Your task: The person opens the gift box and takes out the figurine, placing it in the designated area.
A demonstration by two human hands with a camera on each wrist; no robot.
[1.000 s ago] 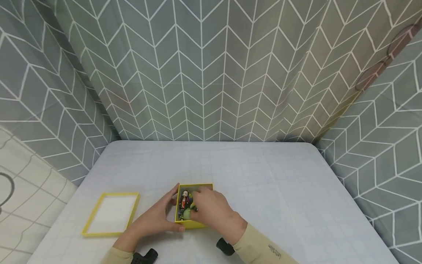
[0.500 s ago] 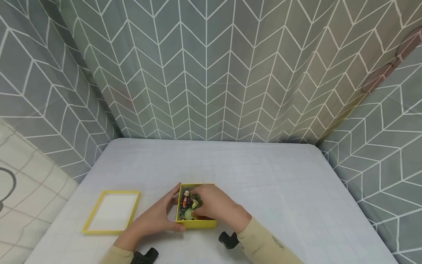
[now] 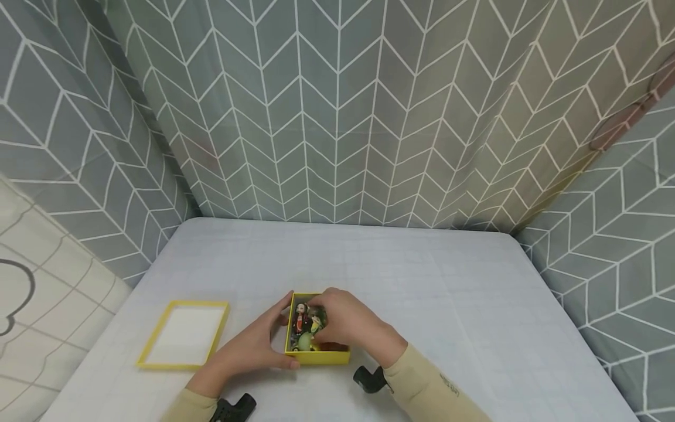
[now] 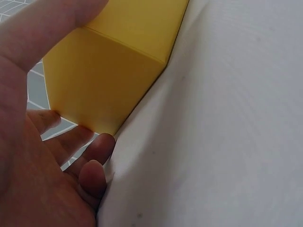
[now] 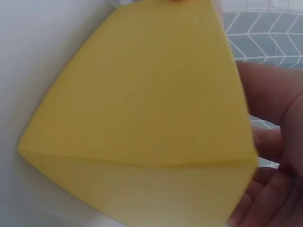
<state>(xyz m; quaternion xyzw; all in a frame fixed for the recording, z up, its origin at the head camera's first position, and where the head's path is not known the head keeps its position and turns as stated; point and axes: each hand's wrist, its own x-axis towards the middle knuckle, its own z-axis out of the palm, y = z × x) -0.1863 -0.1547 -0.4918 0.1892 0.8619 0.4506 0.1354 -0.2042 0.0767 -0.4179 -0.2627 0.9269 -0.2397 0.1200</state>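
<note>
A yellow open-topped box [image 3: 321,358] stands on the table, with small figurines inside. My left hand [image 3: 258,346] grips its left side, thumb at the front corner and fingers at the back; the left wrist view shows the fingertips against the yellow wall [image 4: 104,80]. My right hand [image 3: 348,321] reaches in over the right side, thumb and forefinger around a dark-haired figurine [image 3: 317,322] with some yellow on it. Left of that lies a figurine in red and black [image 3: 300,317], above a pale green rounded piece [image 3: 304,341]. The right hand covers the box's right part.
A shallow yellow-rimmed lid [image 3: 166,367] with a white inside lies left of the box. Black wrist-worn devices [image 3: 369,380] sit at both sleeves. Patterned grey curtains [image 3: 337,117] close off the back and sides of the white-covered table [image 3: 432,305].
My right hand has drawn slightly rightward within the box, uncovering more of the dark-haired figurine. The left hand keeps its grip. The whole head view has shifted a little.
</note>
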